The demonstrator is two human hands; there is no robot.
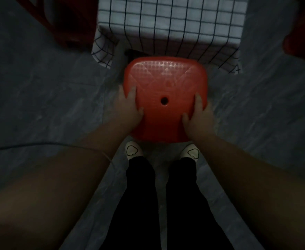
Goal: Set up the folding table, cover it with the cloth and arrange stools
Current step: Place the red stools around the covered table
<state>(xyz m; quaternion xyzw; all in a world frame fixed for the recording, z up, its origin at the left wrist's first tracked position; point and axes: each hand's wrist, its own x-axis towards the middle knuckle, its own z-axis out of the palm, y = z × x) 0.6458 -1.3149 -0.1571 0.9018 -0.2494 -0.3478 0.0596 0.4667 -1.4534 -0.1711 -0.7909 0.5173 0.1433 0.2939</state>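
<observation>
Just before the checked cloth's hanging edge, the left hand and right hand each clamp their grip on the red stool's sides, the arranging step, next likely setting it down squarely.

Checked cloth covers the table, hanging over its near edge; a cable lies on the grey floor.

Arms down; left hand and right hand seemingly grip the stool at its sides
</observation>
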